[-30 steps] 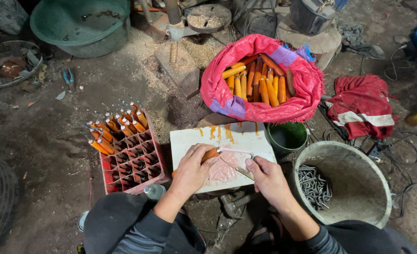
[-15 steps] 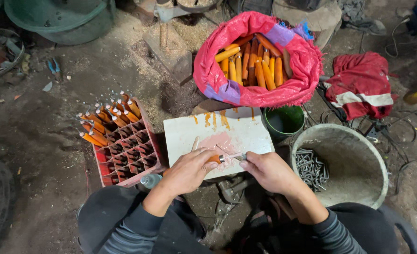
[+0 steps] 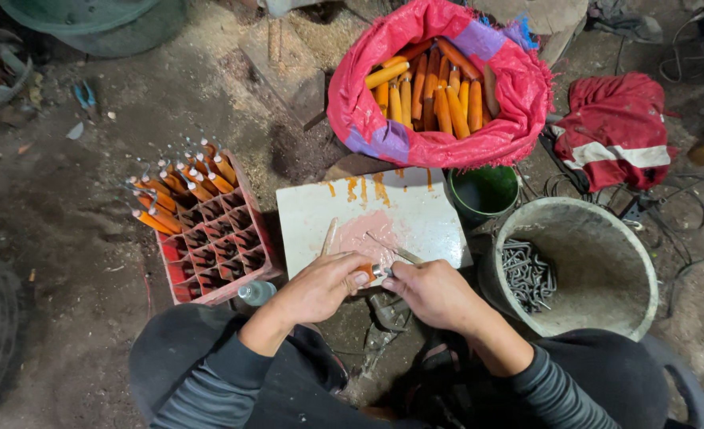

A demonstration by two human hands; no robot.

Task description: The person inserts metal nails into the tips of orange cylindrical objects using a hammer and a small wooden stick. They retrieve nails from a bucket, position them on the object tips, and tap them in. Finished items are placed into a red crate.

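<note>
Fitting a metal piece into an orange handle [image 3: 364, 272] over the white board [image 3: 415, 214].
Left hand [image 3: 320, 287] grips the handle; right hand [image 3: 435, 292] pinches the metal at its end. Left of them, the red crate [image 3: 229, 254] stands part-filled; beyond, the red sack [image 3: 447, 139] holds many handles.

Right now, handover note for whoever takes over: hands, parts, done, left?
Left hand: closed on an orange wooden handle at the near edge of the white board.
Right hand: at the handle's metal-capped end, fingers pinched on a thin metal piece; its shape is hidden.
Parts: bare handles in the red sack; bent metal hooks in the grey bucket; green cup behind the board.
Done: finished pieces fill the far rows of the red crate.
Left: the near crate cells stand empty; the sack holds many handles.
</note>
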